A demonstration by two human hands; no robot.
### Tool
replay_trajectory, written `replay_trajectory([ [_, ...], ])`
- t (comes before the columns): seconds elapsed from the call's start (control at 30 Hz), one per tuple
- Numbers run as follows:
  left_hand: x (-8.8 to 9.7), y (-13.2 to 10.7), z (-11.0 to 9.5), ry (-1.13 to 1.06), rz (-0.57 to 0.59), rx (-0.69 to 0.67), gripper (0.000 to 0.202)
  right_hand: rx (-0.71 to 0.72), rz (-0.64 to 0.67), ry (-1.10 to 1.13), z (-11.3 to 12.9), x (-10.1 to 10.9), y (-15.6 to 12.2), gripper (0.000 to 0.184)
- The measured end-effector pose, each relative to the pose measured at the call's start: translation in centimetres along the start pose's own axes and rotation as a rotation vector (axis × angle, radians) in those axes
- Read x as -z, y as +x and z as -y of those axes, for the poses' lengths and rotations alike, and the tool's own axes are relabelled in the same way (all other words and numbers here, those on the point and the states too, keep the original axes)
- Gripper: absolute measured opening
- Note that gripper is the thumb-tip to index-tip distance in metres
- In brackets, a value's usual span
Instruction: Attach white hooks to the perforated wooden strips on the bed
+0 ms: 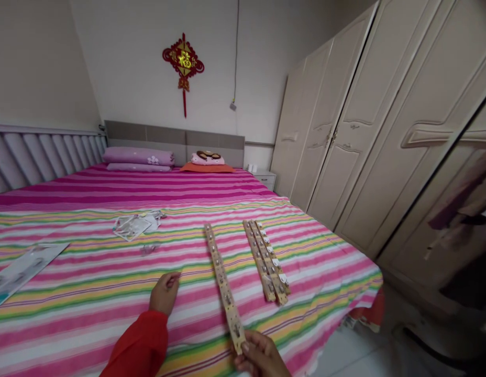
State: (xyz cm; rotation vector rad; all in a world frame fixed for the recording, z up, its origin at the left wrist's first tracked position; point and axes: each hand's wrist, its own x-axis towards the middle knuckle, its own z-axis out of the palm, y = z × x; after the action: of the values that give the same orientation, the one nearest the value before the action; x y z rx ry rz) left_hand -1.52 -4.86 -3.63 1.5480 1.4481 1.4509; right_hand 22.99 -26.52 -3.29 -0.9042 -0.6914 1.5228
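My right hand point(261, 353) grips the near end of a long wooden hook rail point(223, 285), thumb on top. Metal hooks are spaced along the rail, and its far end points away over the striped bedsheet point(180, 330). My left hand point(165, 291), in a red sleeve, hovers or rests left of the rail with its fingers curled and nothing visible in them. To the right of the held rail, more wooden hook rails point(264, 262) lie side by side on the bed. White pieces point(275, 263) run along their right edge.
Clear plastic packaging with white cards point(136, 225) lies on the bed at left, near a small clear wrapper point(149, 250). A flat hook-rail pack point(25, 272) is at the far left. Folded bedding point(139, 157) sits by the headboard point(164, 139). Wardrobes point(345, 136) stand along the right.
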Motion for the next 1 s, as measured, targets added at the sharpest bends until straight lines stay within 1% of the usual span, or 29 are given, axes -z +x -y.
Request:
replay_trajectory([
  [0.13, 0.0, -0.1, 0.0, 0.006, 0.006, -0.012, 0.037, 0.064, -0.122, 0.006, 2.6, 0.3, 0.8, 0.034],
  [0.23, 0.0, 0.0, 0.1, 0.006, 0.005, -0.012, 0.036, 0.085, -0.185, 0.018, 3.7, 0.7, 1.2, 0.033],
  [0.5, 0.0, 0.1, 0.4, 0.0, 0.003, -0.023, 0.035, 0.136, -0.22, 0.073, 3.9, 2.1, 2.4, 0.03],
  [0.63, -0.2, 0.0, 0.2, -0.035, -0.013, -0.015, 0.035, 0.142, -0.27, 0.139, 3.8, 2.5, 2.4, 0.029],
  [0.77, -0.2, -0.3, -0.9, -0.063, -0.037, 0.008, 0.035, 0.122, -0.359, 0.262, 3.3, 2.7, 1.9, 0.033],
  [0.87, 0.5, -1.2, -2.2, -0.089, -0.023, 0.06, 0.039, 0.086, -0.396, 0.322, 1.8, 2.7, 1.2, 0.036],
  [0.93, 1.4, -2.4, -2.9, -0.11, 0.011, 0.127, 0.045, 0.015, -0.363, 0.279, 0.4, 2.5, 0.6, 0.039],
  [1.0, 2.8, -4.0, -3.4, -0.118, 0.079, 0.214, 0.052, -0.032, -0.287, 0.149, -0.9, 2.0, -0.1, 0.04],
])
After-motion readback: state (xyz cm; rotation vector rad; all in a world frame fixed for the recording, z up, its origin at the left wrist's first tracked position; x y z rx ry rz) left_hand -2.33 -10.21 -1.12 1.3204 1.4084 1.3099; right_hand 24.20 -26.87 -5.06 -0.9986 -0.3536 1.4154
